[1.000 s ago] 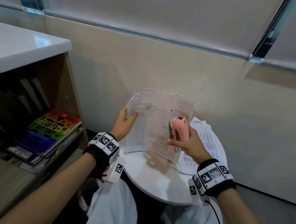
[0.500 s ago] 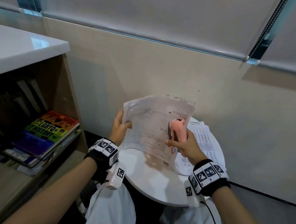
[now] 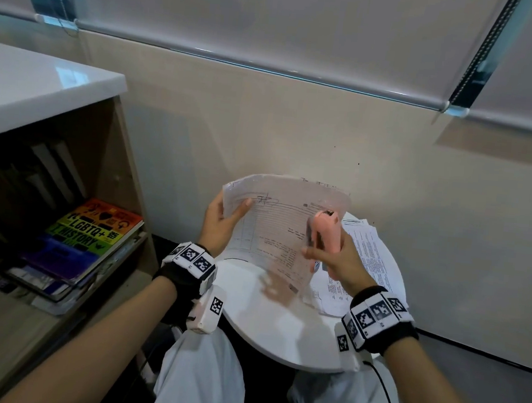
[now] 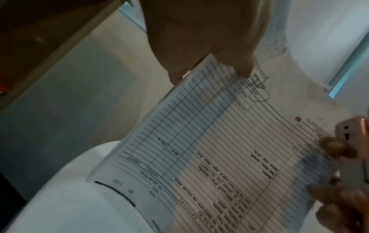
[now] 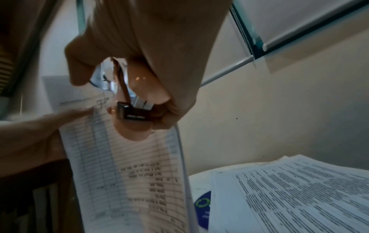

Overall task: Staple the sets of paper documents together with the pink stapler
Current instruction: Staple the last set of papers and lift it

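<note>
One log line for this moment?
left hand holds paper set upright | right hand grips pink stapler at its edge

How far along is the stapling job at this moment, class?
Done: no staple is visible. In hand: the left hand holds a set of sheets upright; the right hand grips the pink stapler at its edge. Left: loose papers on the white table.

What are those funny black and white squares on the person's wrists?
Both hands, left and right, are bare, and so are the forearms. Each wrist wears a black band topped with white blocks printed with black square code markers. A white camera box hangs under each, and a black cable trails from the right one.
</note>
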A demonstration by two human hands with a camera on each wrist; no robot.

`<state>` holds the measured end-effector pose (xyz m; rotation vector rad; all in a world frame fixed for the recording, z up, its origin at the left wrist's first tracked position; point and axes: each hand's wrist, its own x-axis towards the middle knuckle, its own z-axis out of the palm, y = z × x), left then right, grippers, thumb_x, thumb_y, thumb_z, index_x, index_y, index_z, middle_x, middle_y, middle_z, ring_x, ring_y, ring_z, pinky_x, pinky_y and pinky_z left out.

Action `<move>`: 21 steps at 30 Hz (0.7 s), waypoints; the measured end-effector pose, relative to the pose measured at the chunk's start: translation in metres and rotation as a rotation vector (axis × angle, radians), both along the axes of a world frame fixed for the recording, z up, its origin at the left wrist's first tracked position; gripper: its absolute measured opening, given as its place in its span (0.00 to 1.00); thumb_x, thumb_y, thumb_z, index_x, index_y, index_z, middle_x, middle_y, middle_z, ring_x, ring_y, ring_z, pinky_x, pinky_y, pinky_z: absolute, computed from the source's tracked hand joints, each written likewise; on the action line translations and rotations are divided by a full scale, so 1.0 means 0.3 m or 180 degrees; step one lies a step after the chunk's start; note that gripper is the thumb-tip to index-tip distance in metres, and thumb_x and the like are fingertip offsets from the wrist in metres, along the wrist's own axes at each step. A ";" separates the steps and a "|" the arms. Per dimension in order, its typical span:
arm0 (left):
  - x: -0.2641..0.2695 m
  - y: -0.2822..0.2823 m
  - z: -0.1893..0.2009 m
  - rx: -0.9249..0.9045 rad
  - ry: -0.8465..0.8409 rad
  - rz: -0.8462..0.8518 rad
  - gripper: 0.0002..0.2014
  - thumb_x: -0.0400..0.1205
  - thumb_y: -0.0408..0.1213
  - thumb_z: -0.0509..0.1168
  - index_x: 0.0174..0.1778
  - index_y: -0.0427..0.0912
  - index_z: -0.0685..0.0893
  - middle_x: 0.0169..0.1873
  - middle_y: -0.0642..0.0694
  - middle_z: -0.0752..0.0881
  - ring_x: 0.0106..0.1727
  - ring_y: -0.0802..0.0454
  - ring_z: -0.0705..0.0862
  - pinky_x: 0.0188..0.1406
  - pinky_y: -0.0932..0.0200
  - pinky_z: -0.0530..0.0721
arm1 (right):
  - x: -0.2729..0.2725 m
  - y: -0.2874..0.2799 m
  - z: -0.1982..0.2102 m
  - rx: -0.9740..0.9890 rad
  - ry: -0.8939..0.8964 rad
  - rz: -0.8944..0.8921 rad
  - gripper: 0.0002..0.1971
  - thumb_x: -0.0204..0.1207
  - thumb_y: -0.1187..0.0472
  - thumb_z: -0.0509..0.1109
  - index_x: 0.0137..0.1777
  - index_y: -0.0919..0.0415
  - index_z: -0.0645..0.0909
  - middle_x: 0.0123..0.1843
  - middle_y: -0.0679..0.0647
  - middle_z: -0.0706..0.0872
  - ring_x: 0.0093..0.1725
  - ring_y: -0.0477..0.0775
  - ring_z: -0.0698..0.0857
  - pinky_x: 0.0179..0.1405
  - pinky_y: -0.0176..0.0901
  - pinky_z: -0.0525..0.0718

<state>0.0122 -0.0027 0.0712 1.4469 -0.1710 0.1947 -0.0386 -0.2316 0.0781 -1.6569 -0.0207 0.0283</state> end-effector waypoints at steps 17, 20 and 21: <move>-0.116 -0.041 0.021 0.0128 -0.0217 0.0002 0.13 0.88 0.45 0.52 0.53 0.46 0.81 0.45 0.40 0.88 0.43 0.48 0.87 0.42 0.48 0.87 | 0.133 0.397 0.439 0.1194 -0.1114 -0.1235 0.02 0.81 0.57 0.66 0.50 0.53 0.76 0.37 0.48 0.80 0.27 0.38 0.81 0.23 0.32 0.82; -0.135 -0.042 0.029 0.0126 -0.0198 -0.0019 0.12 0.88 0.43 0.52 0.51 0.50 0.81 0.42 0.47 0.88 0.42 0.54 0.87 0.41 0.57 0.86 | 0.172 0.460 0.398 0.0683 -0.1206 -0.1320 0.10 0.78 0.50 0.68 0.53 0.55 0.78 0.33 0.45 0.81 0.28 0.44 0.81 0.32 0.48 0.86; -0.139 -0.041 0.031 0.0138 -0.0198 -0.0024 0.12 0.88 0.43 0.52 0.51 0.50 0.81 0.41 0.47 0.87 0.42 0.53 0.86 0.43 0.55 0.86 | 0.180 0.471 0.385 0.0503 -0.1240 -0.1347 0.10 0.77 0.49 0.68 0.51 0.53 0.78 0.31 0.44 0.81 0.28 0.45 0.82 0.33 0.49 0.87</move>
